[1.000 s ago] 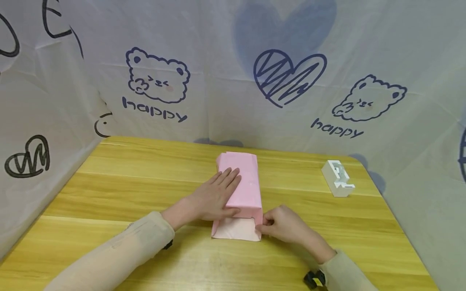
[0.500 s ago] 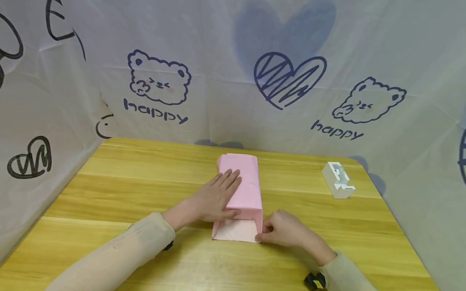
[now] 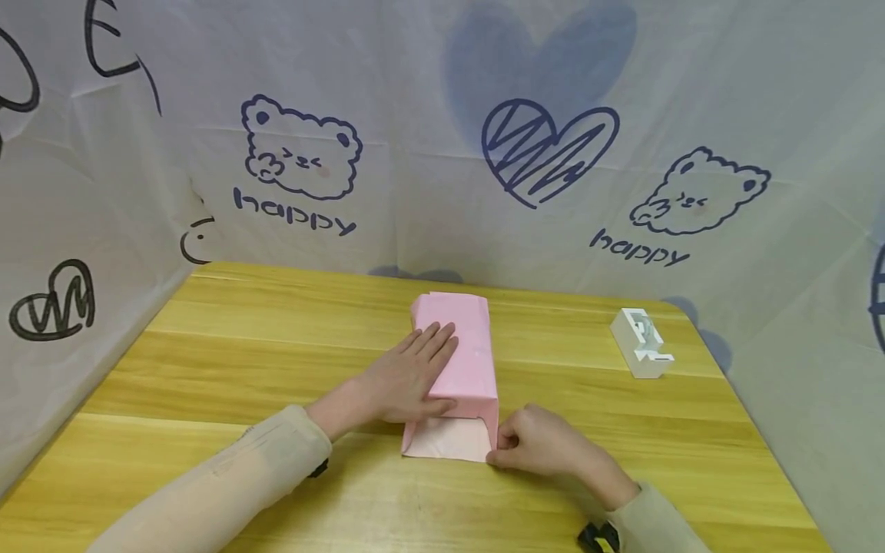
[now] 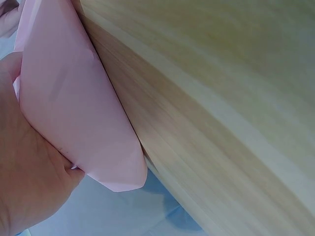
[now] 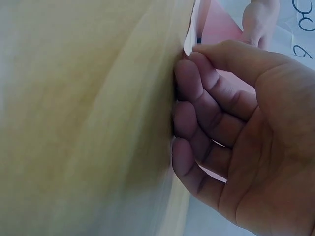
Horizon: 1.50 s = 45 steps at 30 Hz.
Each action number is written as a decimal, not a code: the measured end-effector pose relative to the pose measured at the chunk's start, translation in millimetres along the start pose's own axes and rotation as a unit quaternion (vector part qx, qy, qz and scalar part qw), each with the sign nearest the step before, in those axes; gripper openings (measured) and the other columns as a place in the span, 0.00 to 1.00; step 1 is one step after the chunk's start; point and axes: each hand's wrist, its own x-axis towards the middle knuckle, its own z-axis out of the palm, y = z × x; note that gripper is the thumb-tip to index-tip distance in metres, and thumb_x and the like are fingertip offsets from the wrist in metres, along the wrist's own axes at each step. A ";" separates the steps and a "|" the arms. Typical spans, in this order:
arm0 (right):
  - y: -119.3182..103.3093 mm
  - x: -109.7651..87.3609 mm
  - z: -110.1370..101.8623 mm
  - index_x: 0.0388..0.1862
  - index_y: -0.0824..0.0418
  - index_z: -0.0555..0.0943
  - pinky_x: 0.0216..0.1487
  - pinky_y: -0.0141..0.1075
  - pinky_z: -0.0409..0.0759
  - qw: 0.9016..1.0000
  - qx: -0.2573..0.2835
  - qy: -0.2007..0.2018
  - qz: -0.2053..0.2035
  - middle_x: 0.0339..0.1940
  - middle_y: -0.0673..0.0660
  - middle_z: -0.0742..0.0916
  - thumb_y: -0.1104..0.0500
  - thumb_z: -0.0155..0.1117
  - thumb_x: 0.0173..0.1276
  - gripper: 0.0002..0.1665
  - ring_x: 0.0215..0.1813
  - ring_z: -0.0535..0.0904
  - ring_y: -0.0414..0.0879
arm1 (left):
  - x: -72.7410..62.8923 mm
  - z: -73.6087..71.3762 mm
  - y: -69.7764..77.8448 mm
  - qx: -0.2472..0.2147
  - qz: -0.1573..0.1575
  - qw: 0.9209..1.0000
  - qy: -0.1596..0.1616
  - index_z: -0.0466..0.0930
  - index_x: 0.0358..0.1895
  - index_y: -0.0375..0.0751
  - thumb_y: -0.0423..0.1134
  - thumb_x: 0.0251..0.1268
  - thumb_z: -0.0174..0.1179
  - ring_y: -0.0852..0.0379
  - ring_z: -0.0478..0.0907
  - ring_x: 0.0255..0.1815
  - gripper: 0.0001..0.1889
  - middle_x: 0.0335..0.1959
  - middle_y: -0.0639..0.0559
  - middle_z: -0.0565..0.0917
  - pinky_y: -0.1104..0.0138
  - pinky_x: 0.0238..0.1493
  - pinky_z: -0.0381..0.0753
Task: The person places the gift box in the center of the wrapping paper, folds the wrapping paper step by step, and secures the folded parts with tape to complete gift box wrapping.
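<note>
Steady the pink package (image 3: pixel 470 349) under the flat left hand (image 3: pixel 408 376) while creasing the end flap (image 3: pixel 448 440) cleanly, pinched at its corner by the right hand (image 3: pixel 546 442).

The person's left forearm (image 3: pixel 214 480), in a pale sleeve, slants in across from where I stand, ending in a left hand (image 3: pixel 408 376) laid palm down, fingers straight, thumb (image 3: pixel 439 405) held apart from them. The right hand (image 3: pixel 542 438) (bare, like its partner) pinches, right thumb (image 5: pixel 234 56) meeting index finger (image 5: pixel 209 73) at the tips, the other fingers (image 5: pixel 184 157) bent inward.
</note>
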 end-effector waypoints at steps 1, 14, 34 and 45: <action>-0.2 -0.3 0.3 0.13 0.46 0.76 0.20 0.25 0.64 1.000 0.001 0.001 -0.002 0.13 0.33 0.73 0.53 0.76 0.65 0.22 0.18 0.66 0.28 | 0.0 0.3 -0.2 0.000 0.000 1.000 0.001 0.45 0.84 0.32 0.68 0.76 0.48 0.38 0.40 0.86 0.50 0.86 0.37 0.41 0.50 0.84 0.44; 3.9 -7.5 -7.3 0.23 0.47 0.83 0.25 0.27 0.73 0.998 0.058 0.024 -0.008 0.20 0.37 0.80 0.46 0.78 0.64 0.15 0.23 0.72 0.30 | 0.0 0.8 -0.4 0.005 0.002 1.000 0.000 0.44 0.84 0.32 0.68 0.76 0.47 0.39 0.40 0.86 0.50 0.86 0.37 0.42 0.50 0.84 0.45; 21.9 9.2 -25.1 0.72 0.59 0.73 0.54 0.48 0.87 0.981 -0.034 0.162 -0.097 0.71 0.56 0.76 0.64 0.86 0.53 0.47 0.53 0.84 0.51 | 0.1 -1.0 0.3 0.011 0.003 1.000 -0.003 0.45 0.84 0.32 0.68 0.77 0.46 0.39 0.40 0.86 0.50 0.86 0.37 0.42 0.50 0.84 0.46; 16.3 27.4 -17.4 0.77 0.56 0.71 0.65 0.51 0.81 0.981 -0.074 0.163 -0.077 0.79 0.54 0.69 0.51 0.86 0.54 0.53 0.64 0.81 0.51 | 1.0 2.0 -0.6 0.012 0.002 1.000 0.004 0.46 0.84 0.32 0.68 0.76 0.47 0.39 0.41 0.86 0.50 0.86 0.37 0.43 0.50 0.84 0.47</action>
